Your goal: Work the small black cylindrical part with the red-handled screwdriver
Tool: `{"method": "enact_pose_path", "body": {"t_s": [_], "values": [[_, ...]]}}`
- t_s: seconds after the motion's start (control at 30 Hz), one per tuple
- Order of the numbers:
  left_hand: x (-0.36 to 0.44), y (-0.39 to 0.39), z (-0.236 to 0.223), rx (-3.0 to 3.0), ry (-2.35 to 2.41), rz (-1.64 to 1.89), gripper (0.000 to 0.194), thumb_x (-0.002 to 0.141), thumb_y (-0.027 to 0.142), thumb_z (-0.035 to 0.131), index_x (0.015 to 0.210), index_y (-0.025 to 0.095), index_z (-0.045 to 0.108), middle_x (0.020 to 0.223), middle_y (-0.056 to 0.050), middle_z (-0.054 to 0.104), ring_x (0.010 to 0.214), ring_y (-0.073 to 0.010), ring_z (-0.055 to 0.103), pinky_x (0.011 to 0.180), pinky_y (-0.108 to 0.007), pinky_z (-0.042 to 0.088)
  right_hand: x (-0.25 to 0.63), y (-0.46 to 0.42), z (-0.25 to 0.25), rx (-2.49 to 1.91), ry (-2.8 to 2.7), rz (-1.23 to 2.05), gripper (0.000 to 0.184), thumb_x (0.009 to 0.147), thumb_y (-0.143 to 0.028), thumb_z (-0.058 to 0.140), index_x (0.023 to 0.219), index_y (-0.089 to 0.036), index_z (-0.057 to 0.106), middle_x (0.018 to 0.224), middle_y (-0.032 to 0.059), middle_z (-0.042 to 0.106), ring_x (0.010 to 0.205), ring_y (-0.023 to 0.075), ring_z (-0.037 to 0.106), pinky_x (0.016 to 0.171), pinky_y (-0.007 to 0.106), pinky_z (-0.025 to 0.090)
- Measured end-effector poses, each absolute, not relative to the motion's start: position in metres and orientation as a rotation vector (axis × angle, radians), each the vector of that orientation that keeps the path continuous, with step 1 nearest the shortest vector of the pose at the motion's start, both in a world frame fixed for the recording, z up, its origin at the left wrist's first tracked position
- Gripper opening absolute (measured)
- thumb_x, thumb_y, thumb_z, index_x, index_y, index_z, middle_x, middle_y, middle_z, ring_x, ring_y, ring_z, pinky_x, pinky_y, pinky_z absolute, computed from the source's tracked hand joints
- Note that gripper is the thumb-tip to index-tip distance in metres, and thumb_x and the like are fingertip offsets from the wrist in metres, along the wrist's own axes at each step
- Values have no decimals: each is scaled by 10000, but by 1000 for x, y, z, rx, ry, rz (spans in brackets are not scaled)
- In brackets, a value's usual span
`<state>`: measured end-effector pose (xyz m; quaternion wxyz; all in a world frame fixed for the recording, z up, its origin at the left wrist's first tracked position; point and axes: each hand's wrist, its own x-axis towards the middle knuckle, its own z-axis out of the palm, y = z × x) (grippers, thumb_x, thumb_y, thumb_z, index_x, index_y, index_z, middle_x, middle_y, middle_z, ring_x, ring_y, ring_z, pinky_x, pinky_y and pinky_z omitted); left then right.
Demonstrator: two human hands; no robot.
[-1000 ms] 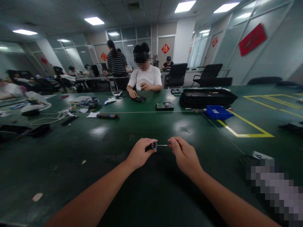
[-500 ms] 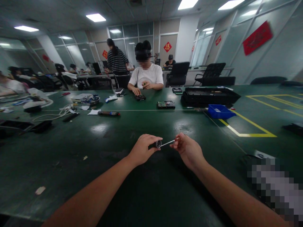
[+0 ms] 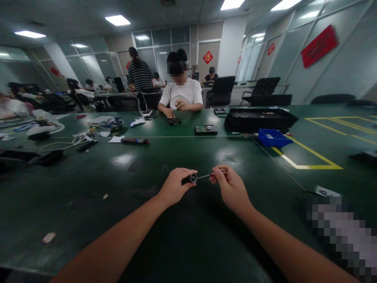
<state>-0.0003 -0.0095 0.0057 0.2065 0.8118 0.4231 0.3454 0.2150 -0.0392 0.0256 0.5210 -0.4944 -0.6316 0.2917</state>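
My left hand (image 3: 172, 188) is closed round a short dark cylinder (image 3: 193, 178), whose round, silver-rimmed end faces me and to the right. In my right hand (image 3: 231, 188) I pinch a thin screwdriver (image 3: 204, 176). Its bright metal shaft points left, and a bit of red shows at my fingertips; the rest of the handle is hidden. The shaft's tip is at the open-looking end of the cylinder, though whether it goes inside I cannot tell. Both hands hover above the green table (image 3: 141, 232).
Across the table a person in white (image 3: 181, 94) handles a hard drive (image 3: 173, 121). Another hard drive (image 3: 206, 129), a black tray (image 3: 260, 120) and a blue bin (image 3: 273, 138) are beyond my hands. A brown-handled tool (image 3: 134, 140) lies at left, a blurred-out object (image 3: 347, 232) at right.
My right hand has turned and shifted slightly left, bringing the screwdriver shaft more level. The cylinder in my left hand has moved a little left, and its end now faces me more directly.
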Motion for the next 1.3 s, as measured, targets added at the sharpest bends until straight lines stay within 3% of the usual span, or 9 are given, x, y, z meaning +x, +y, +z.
{"method": "enact_pose_path", "body": {"t_s": [0.6, 0.87, 1.1, 1.3], "values": [[-3, -8, 6, 2336, 1227, 908, 422, 873, 241, 703, 1286, 302, 644, 1158, -44, 662, 1103, -240, 563, 989, -424, 434, 211, -48, 28, -1248, -1614, 621, 223, 986, -412, 508, 1030, -222, 616, 896, 62, 751, 851, 230, 737, 777, 364, 535], [-2, -8, 5, 2330, 1214, 894, 410, 884, 250, 693, 1290, 286, 641, 1162, -46, 660, 1096, -235, 564, 992, -421, 421, 210, -46, 29, -1293, -1537, 665, 261, 979, -423, 502, 984, -197, 634, 834, 59, 749, 788, 213, 722, 747, 340, 520], [-3, -6, 4, 2310, 1216, 851, 423, 868, 245, 714, 1283, 290, 647, 1158, -44, 664, 1099, -239, 567, 1005, -424, 410, 217, -49, 34, -1309, -1548, 374, 244, 1005, -405, 474, 973, -207, 612, 769, 36, 711, 723, 196, 685, 680, 311, 475], [-3, -5, 2, 2312, 1218, 815, 428, 863, 270, 722, 1284, 301, 648, 1160, -41, 660, 1108, -244, 563, 997, -422, 407, 216, -51, 37, -1279, -1648, 392, 202, 1004, -358, 468, 987, -211, 606, 772, 23, 709, 713, 192, 677, 673, 306, 458]]}}
